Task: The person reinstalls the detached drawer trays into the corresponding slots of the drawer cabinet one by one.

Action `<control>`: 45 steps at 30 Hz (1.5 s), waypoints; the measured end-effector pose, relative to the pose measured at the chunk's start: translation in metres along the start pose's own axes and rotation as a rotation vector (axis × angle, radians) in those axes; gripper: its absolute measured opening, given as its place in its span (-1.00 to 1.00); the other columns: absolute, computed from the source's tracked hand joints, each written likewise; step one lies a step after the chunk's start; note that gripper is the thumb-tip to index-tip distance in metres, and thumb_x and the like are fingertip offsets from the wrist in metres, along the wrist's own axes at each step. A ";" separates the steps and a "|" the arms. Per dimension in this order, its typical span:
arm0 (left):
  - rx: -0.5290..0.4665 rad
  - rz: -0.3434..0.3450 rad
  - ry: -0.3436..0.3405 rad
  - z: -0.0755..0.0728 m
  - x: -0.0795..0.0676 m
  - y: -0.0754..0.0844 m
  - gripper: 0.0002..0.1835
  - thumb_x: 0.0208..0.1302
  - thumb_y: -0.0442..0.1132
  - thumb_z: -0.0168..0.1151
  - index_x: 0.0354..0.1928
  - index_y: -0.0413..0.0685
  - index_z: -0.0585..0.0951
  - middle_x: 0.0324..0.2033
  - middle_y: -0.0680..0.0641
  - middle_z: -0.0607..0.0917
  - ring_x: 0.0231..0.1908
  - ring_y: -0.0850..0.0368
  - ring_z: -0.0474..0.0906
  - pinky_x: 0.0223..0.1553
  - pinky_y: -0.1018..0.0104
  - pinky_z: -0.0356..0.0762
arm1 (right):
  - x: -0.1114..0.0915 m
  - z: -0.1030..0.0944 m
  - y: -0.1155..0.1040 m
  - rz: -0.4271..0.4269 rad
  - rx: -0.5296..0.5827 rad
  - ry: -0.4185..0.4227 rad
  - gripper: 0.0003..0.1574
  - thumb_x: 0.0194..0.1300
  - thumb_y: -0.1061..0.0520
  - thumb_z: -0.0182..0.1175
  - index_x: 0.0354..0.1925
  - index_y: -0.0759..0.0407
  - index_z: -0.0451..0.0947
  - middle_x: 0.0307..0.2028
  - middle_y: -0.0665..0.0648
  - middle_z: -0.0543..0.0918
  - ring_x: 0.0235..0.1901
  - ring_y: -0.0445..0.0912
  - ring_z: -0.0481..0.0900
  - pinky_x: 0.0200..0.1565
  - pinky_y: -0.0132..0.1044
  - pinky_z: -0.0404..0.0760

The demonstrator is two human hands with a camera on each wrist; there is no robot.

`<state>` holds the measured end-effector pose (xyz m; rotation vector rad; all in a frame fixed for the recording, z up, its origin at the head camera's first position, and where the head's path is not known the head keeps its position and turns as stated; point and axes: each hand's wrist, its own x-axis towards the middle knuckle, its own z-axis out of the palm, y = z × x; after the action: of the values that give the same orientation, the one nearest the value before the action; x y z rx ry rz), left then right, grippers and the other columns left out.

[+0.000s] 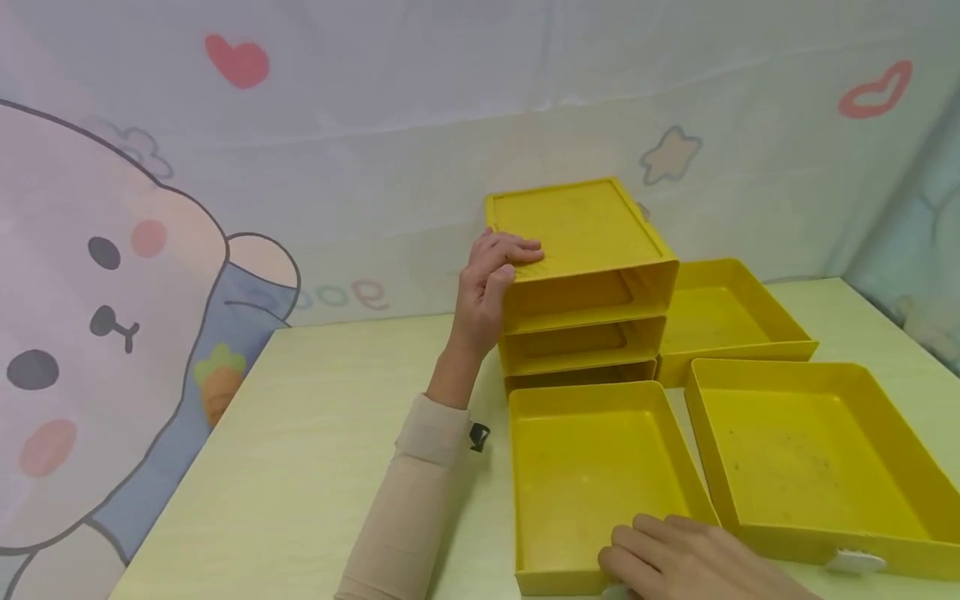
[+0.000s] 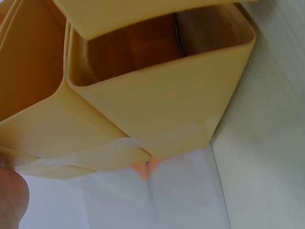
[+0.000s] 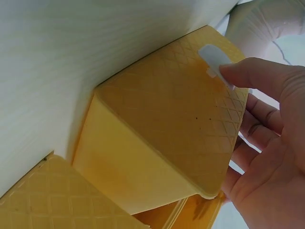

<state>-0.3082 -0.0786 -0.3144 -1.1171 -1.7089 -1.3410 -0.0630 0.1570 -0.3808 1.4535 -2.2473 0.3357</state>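
Observation:
A yellow drawer cabinet (image 1: 581, 229) with stacked open compartments stands toward the back of the table. My left hand (image 1: 491, 279) rests over its top left edge, fingers lying on the top and thumb by the front corner. Right in front of the lowest compartment lies a shallow yellow drawer (image 1: 585, 467), with nothing inside it. My right hand (image 1: 678, 554) holds this drawer by its front wall. In the right wrist view the thumb presses the white handle (image 3: 214, 59) on the patterned front, and the other fingers reach over the rim.
Two more yellow drawers lie to the right: a near drawer (image 1: 817, 450) with small dark specks, and a far drawer (image 1: 720, 308) beside the cabinet. The pale table (image 1: 300, 467) meets a printed cloth (image 1: 420, 167) at the back and left.

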 end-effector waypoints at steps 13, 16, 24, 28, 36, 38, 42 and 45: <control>-0.033 0.018 -0.011 0.005 -0.001 -0.003 -0.52 0.50 -0.27 -0.19 -0.09 -0.36 0.75 -0.05 -0.34 0.74 0.11 -0.24 0.55 0.64 -0.13 -0.07 | -0.001 -0.003 0.007 0.026 -0.022 -0.031 -0.62 0.46 -0.34 0.24 -0.09 -0.13 0.49 -0.27 -0.30 0.30 -0.35 -0.45 0.14 -0.32 -0.72 0.08; -0.048 0.023 -0.022 0.009 -0.001 -0.005 -0.52 0.50 -0.28 -0.19 -0.08 -0.37 0.74 -0.04 -0.35 0.73 0.12 -0.26 0.54 0.64 -0.15 -0.09 | -0.003 -0.004 0.008 0.025 -0.042 -0.020 -0.59 0.46 -0.37 0.22 -0.10 -0.12 0.48 -0.28 -0.30 0.28 -0.35 -0.45 0.13 -0.31 -0.71 0.08; -0.050 0.020 -0.034 0.012 -0.001 -0.003 -0.51 0.50 -0.28 -0.21 -0.07 -0.36 0.74 -0.02 -0.34 0.73 0.13 -0.25 0.53 0.65 -0.17 -0.11 | -0.005 -0.006 0.011 0.059 -0.068 -0.067 -0.51 0.42 -0.44 0.22 -0.08 -0.14 0.47 -0.28 -0.31 0.28 -0.35 -0.44 0.12 -0.33 -0.68 0.07; -0.034 0.013 -0.029 0.007 -0.002 -0.002 -0.51 0.51 -0.27 -0.21 -0.07 -0.36 0.74 -0.03 -0.33 0.73 0.12 -0.23 0.55 0.65 -0.15 -0.11 | -0.003 -0.009 0.014 0.088 -0.051 -0.133 -0.45 0.39 -0.48 0.22 -0.01 -0.13 0.48 -0.25 -0.32 0.32 -0.33 -0.42 0.15 -0.34 -0.62 0.14; -0.027 0.002 -0.023 0.002 -0.001 -0.002 -0.50 0.51 -0.27 -0.23 -0.07 -0.35 0.74 -0.03 -0.32 0.73 0.14 -0.22 0.54 0.65 -0.16 -0.12 | 0.001 -0.007 0.019 0.088 -0.049 -0.142 -0.38 0.35 -0.53 0.21 0.02 -0.12 0.47 -0.23 -0.29 0.38 -0.31 -0.39 0.17 -0.33 -0.57 0.18; -0.025 0.003 -0.023 0.001 -0.001 -0.002 -0.50 0.51 -0.27 -0.23 -0.08 -0.35 0.75 -0.02 -0.31 0.74 0.15 -0.21 0.54 0.65 -0.16 -0.12 | 0.001 -0.007 0.019 0.090 -0.058 -0.138 -0.36 0.35 -0.54 0.21 0.02 -0.12 0.49 -0.22 -0.29 0.42 -0.30 -0.39 0.19 -0.33 -0.56 0.19; -0.029 0.008 -0.023 0.001 -0.001 -0.001 -0.50 0.51 -0.27 -0.23 -0.07 -0.34 0.75 -0.02 -0.31 0.73 0.15 -0.22 0.54 0.65 -0.16 -0.12 | 0.003 -0.006 0.019 0.098 -0.079 -0.133 -0.33 0.33 -0.57 0.19 0.02 -0.11 0.50 -0.21 -0.28 0.46 -0.30 -0.38 0.21 -0.33 -0.54 0.22; -0.033 0.010 -0.022 -0.001 -0.001 -0.001 -0.50 0.51 -0.27 -0.23 -0.06 -0.36 0.74 -0.02 -0.32 0.73 0.14 -0.23 0.54 0.65 -0.15 -0.13 | 0.005 -0.007 0.019 0.121 -0.074 -0.151 -0.33 0.33 -0.59 0.17 0.00 -0.13 0.50 -0.24 -0.30 0.42 -0.32 -0.37 0.19 -0.34 -0.52 0.21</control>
<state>-0.3089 -0.0795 -0.3154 -1.1615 -1.7011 -1.3596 -0.0798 0.1641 -0.3714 1.3495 -2.4466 0.1836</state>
